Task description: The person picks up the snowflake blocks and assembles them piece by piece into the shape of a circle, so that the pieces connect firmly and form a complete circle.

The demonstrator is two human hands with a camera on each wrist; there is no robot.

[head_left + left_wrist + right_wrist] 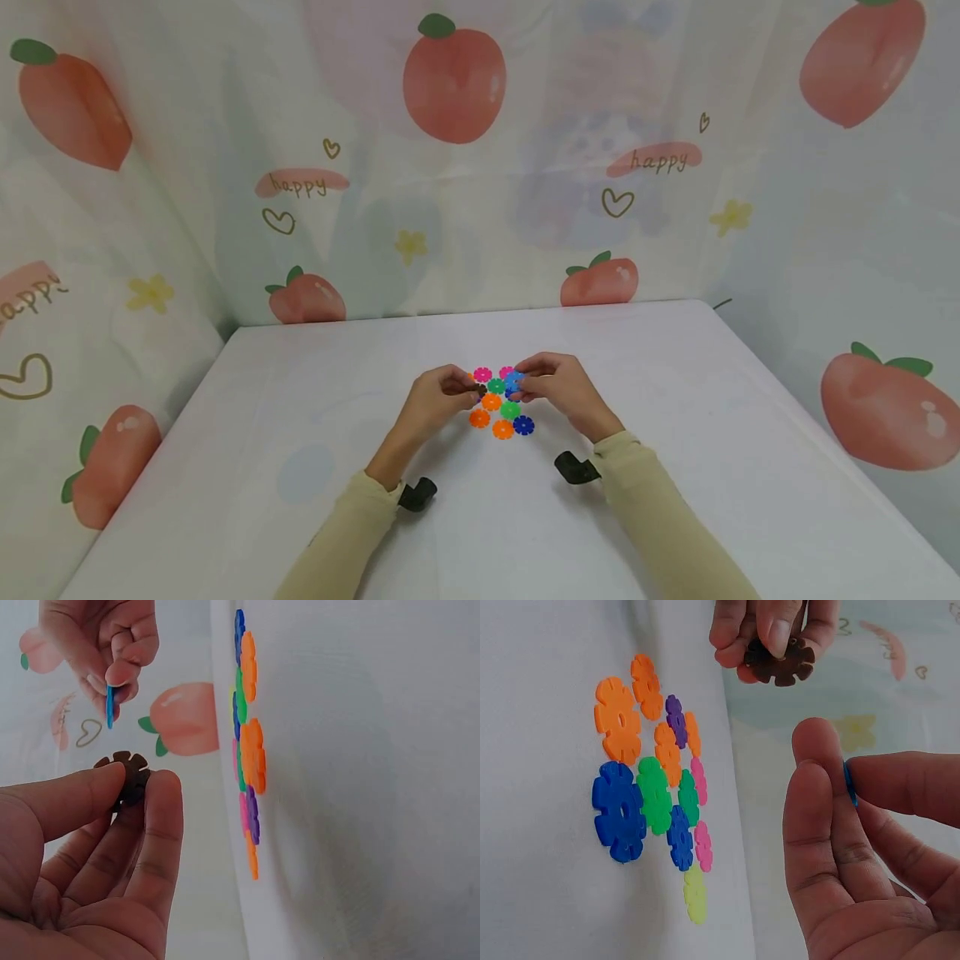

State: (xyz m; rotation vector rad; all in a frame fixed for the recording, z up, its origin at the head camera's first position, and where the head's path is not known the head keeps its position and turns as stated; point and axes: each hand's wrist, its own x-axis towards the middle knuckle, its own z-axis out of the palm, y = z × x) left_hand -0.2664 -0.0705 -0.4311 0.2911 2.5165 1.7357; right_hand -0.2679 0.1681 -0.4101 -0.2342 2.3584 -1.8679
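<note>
Between thumb and fingers my left hand (442, 402) pinches a brown notched disc (132, 778), a flower-shaped plastic piece. My right hand (561, 388) pinches a light blue notched disc (514, 382), which the right wrist view shows nearly edge-on. Both pieces are held up above the table, apart from each other. Below and between the hands lie several more discs: an orange disc (618, 720), a dark blue disc (619, 813), a green disc (654, 795), a purple disc (676, 721), a pink disc (703, 846) and a yellow disc (695, 894).
The discs lie on a white-covered table (225, 417). A patterned curtain (480, 208) with peaches and hearts stands behind and at both sides. Black wrist mounts (576, 468) jut inward from the sleeves.
</note>
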